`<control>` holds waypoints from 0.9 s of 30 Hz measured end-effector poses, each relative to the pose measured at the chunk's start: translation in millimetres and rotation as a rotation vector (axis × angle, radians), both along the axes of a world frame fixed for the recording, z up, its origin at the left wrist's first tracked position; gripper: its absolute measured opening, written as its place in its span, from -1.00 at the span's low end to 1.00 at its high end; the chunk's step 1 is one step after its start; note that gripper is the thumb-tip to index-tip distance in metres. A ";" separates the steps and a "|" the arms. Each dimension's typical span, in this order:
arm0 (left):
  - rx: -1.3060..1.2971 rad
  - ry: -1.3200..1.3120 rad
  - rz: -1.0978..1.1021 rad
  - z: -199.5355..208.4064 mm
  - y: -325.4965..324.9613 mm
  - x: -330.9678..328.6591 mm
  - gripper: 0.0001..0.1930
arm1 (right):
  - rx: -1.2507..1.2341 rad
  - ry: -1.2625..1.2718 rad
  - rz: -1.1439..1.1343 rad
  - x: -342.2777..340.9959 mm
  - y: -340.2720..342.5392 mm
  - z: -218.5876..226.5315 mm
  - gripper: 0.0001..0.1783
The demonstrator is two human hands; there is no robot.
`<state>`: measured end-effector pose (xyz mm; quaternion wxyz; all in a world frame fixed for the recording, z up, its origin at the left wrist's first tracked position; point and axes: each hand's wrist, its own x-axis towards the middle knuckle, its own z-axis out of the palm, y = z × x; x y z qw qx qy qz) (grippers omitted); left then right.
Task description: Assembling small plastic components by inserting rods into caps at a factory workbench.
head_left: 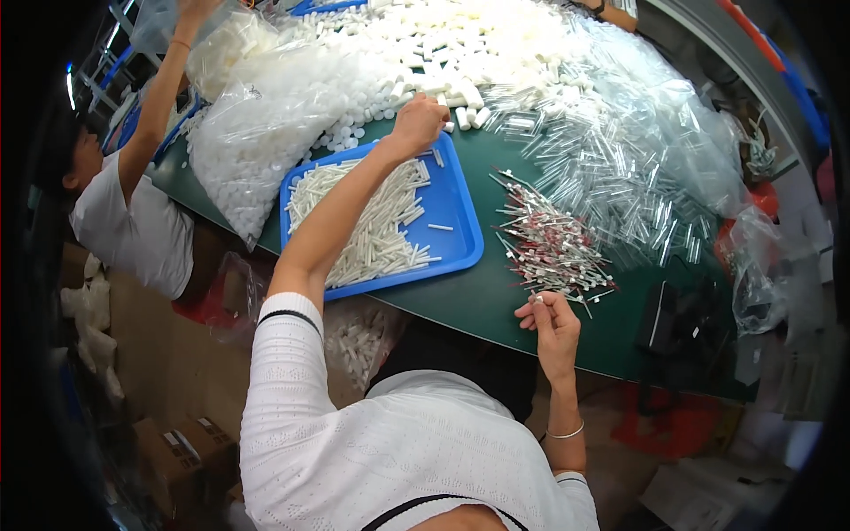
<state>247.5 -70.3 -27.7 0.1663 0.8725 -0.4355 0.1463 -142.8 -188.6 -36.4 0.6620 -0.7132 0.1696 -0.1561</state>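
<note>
My left hand [419, 126] reaches over the far edge of a blue tray [470, 221], its fingers closed at the near edge of a heap of short white cylinders [467, 91]; what they hold, if anything, is hidden. Many thin white tubes [381, 226] fill most of the tray, with one lying apart on the bare blue at its right. Close to the table's front edge, my right hand [556, 329] pinches a small white piece [537, 300] between thumb and fingers. Just beyond it lies a pile of thin red-and-white parts with metal stems [553, 234].
Clear tubes [611, 150] spill from a plastic bag at the right. A big clear bag of white discs [257, 133] stands left of the tray. Another person [133, 212] works at the far left. A black device [677, 319] sits on the green table's right end.
</note>
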 end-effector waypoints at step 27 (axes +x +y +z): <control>0.148 0.107 0.725 -5.8 49.1 180.4 -0.51 | -0.051 0.107 -0.031 33.2 10.8 -28.2 -0.84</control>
